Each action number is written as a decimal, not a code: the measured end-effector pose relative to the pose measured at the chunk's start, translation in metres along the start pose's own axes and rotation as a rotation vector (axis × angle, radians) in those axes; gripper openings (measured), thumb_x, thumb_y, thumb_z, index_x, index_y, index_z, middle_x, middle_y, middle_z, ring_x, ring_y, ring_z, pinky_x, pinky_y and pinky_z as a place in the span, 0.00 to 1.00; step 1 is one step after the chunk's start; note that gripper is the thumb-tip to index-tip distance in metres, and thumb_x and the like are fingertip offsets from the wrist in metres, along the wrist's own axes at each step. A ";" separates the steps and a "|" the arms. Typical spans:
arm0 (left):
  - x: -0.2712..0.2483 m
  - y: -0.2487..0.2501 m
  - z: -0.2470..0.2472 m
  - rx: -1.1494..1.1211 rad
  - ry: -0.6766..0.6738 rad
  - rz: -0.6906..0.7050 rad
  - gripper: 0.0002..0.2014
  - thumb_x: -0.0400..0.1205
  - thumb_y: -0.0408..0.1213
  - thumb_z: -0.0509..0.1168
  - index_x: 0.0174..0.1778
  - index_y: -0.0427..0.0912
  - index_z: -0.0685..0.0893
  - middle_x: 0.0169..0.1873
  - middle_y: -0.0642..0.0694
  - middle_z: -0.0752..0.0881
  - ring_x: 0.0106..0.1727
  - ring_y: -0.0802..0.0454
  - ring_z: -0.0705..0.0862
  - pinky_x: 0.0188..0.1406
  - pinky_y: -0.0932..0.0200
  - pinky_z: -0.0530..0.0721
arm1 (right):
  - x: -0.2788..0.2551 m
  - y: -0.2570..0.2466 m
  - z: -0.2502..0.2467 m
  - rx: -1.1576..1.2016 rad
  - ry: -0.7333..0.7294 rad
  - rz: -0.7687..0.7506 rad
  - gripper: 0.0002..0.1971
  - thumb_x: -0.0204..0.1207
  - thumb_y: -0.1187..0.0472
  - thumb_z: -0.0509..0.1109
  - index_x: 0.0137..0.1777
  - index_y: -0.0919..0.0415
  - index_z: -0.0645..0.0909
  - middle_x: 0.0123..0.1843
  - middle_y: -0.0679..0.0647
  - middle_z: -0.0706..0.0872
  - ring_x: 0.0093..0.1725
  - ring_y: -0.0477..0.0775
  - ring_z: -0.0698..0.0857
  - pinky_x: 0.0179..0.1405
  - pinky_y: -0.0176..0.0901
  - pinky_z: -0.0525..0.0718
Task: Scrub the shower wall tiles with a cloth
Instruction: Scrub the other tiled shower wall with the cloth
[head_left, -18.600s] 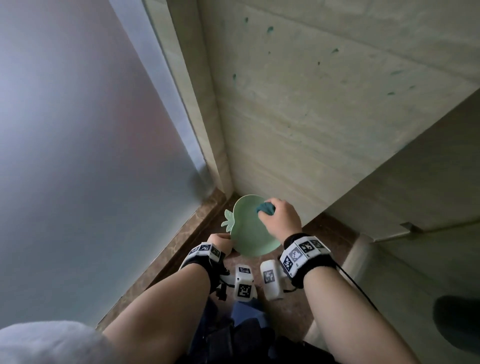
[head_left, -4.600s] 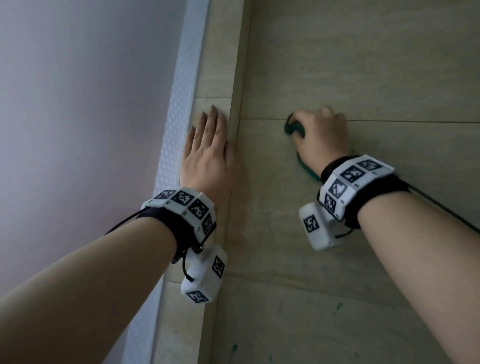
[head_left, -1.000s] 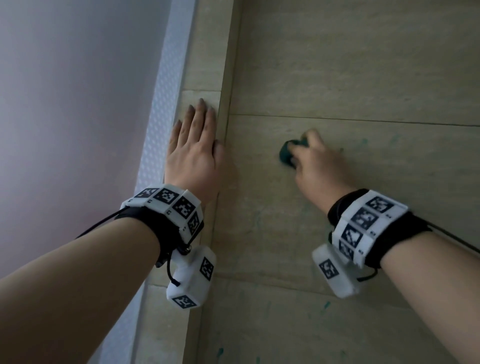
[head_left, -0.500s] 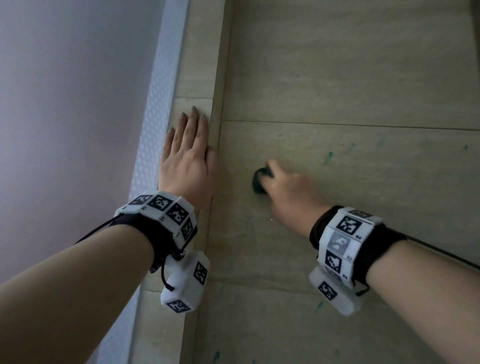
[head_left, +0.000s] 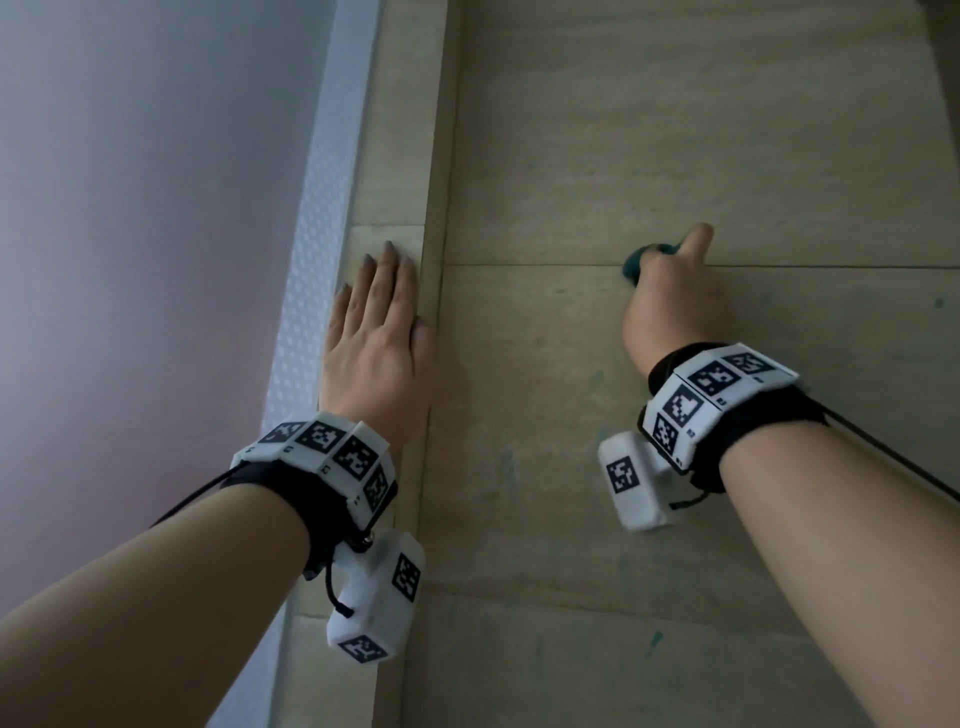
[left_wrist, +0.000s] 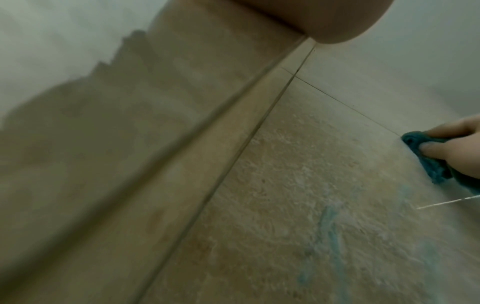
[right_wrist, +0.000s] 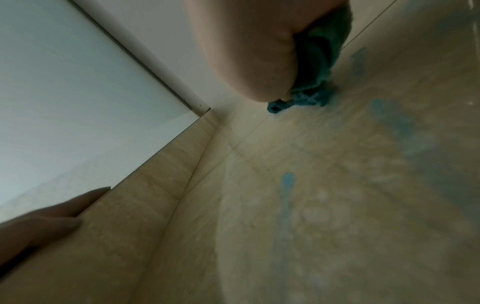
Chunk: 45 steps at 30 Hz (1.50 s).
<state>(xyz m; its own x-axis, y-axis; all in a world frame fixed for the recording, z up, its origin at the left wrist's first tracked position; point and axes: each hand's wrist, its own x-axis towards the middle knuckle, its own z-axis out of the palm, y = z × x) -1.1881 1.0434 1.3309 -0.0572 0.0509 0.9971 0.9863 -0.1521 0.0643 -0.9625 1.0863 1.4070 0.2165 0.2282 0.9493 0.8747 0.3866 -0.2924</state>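
My right hand (head_left: 670, 296) grips a bunched teal cloth (head_left: 636, 262) and presses it against the beige wall tile (head_left: 571, 415), right on a horizontal grout line. In the left wrist view the cloth (left_wrist: 426, 156) shows under the right hand's fingers (left_wrist: 441, 152); in the right wrist view the cloth (right_wrist: 311, 90) bulges from under the palm. My left hand (head_left: 376, 343) lies flat, fingers straight, on the narrow tile strip (head_left: 405, 156) at the wall's left edge. Faint blue-green smears (left_wrist: 330, 224) streak the tile below the cloth.
A frosted glass panel (head_left: 130, 260) with a white dotted frame strip (head_left: 317, 234) stands left of the tile strip. Small green spots (head_left: 653, 640) dot the lower tile and the far right (head_left: 938, 303). A black cable (head_left: 893, 457) runs from the right wristband.
The right hand has swept the cloth from the tile's left part, near the left hand, up and to the right onto the grout line. The left hand has stayed flat on the strip.
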 end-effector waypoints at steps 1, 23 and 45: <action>0.000 0.000 0.000 -0.002 0.007 0.002 0.30 0.84 0.47 0.38 0.84 0.45 0.48 0.84 0.51 0.46 0.79 0.64 0.37 0.77 0.67 0.29 | 0.001 -0.004 0.001 0.038 0.000 0.032 0.17 0.81 0.70 0.55 0.69 0.69 0.70 0.57 0.63 0.75 0.46 0.66 0.80 0.43 0.47 0.68; 0.002 -0.001 0.000 0.024 -0.016 -0.009 0.31 0.83 0.46 0.38 0.85 0.44 0.48 0.85 0.49 0.46 0.84 0.55 0.42 0.79 0.63 0.33 | -0.035 -0.034 0.013 -0.067 -0.143 -0.443 0.16 0.80 0.71 0.60 0.66 0.62 0.78 0.72 0.63 0.64 0.42 0.65 0.79 0.47 0.59 0.83; 0.000 0.000 0.001 0.006 0.014 -0.005 0.26 0.90 0.40 0.44 0.85 0.43 0.49 0.85 0.48 0.47 0.85 0.54 0.43 0.81 0.60 0.35 | -0.151 -0.011 0.024 -0.243 -0.544 -0.959 0.23 0.61 0.68 0.81 0.58 0.59 0.86 0.56 0.61 0.82 0.28 0.55 0.81 0.22 0.37 0.66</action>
<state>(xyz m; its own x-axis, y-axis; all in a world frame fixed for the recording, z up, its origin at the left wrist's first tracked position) -1.1879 1.0446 1.3307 -0.0642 0.0379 0.9972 0.9869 -0.1456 0.0691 -1.0153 1.0690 1.2640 -0.7557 0.3125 0.5756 0.6521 0.4404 0.6170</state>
